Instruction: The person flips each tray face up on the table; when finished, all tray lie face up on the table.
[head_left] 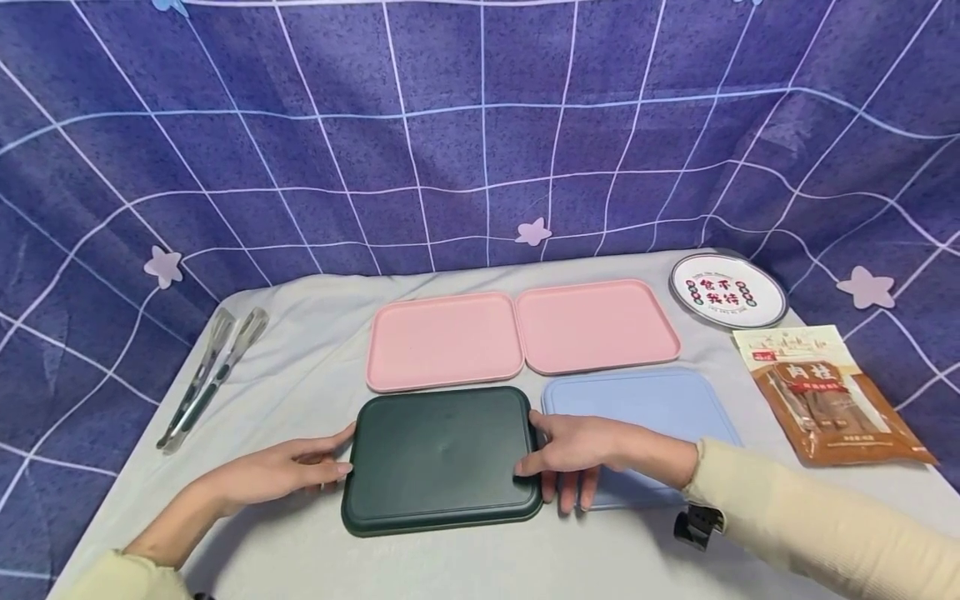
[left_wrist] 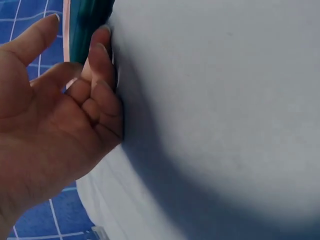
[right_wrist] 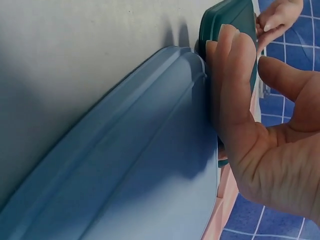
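A dark green rectangular tray (head_left: 442,458) lies on the cloth-covered table between both hands. At its left edge, the left hand (head_left: 288,468) touches the rim with its fingertips, thumb spread apart; in the left wrist view the lower fingers of this hand (left_wrist: 65,115) bend loosely against the cloth. My right hand (head_left: 570,450) is at the opposite edge, thumb and index finger over the rim. The right wrist view shows its other fingers (right_wrist: 235,75) fairly straight beside the green tray (right_wrist: 232,22), above the corner of a light blue tray (right_wrist: 145,145).
Two pink trays (head_left: 446,342) lie side by side behind the green one. At the far right are a round plate with printed characters (head_left: 727,290) and a brown food packet (head_left: 832,396). Metal tongs (head_left: 213,375) lie near the left edge. A blue grid-patterned curtain (head_left: 450,142) hangs behind.
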